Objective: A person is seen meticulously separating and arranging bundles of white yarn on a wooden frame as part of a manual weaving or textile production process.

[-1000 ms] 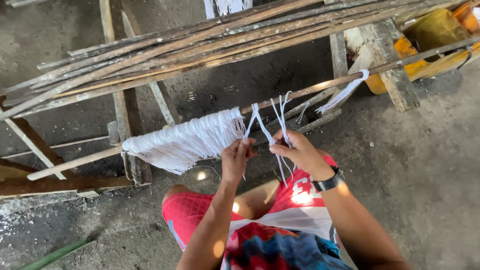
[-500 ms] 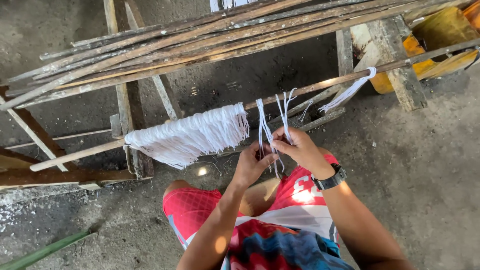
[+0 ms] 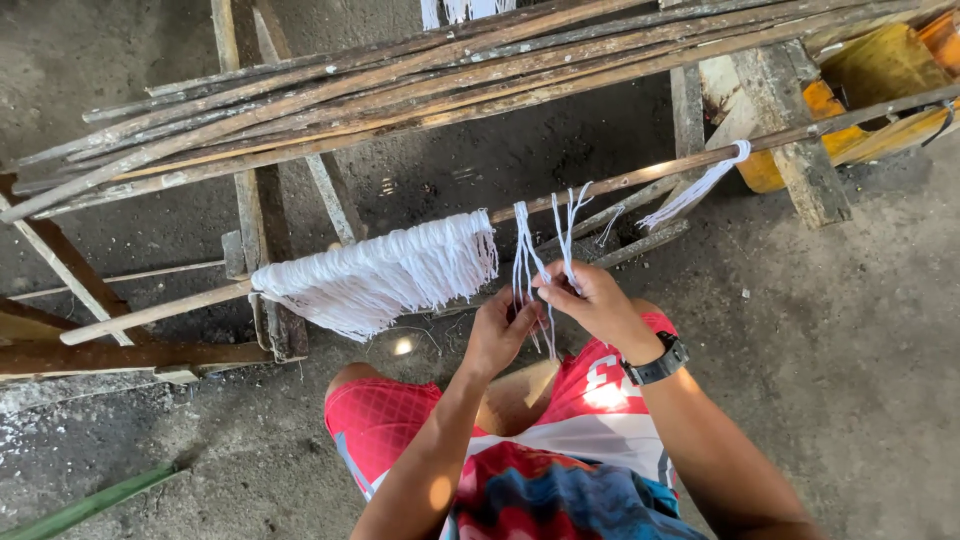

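A long thin stick (image 3: 640,175) runs across a wooden rack, slanting up to the right. A thick fringe of white strings (image 3: 385,275) hangs from its left part. Just right of the fringe a few loose white strands (image 3: 545,235) dangle from the stick. My left hand (image 3: 500,330) pinches the lower ends of these strands. My right hand (image 3: 595,300), with a black wristwatch (image 3: 658,362) on the wrist, grips the same strands a little higher. Another white string tie (image 3: 700,185) hangs farther right on the stick.
A bundle of long sticks (image 3: 400,85) lies across the wooden frame above. Yellow containers (image 3: 860,95) stand at the upper right. A wooden post (image 3: 790,140) stands beside them. My knees in red shorts (image 3: 400,425) are below, over a grey concrete floor (image 3: 860,330).
Both hands have drawn slightly down and right along the loose strands, pulling them taut. The view has shifted a little; the fringe stays in place.
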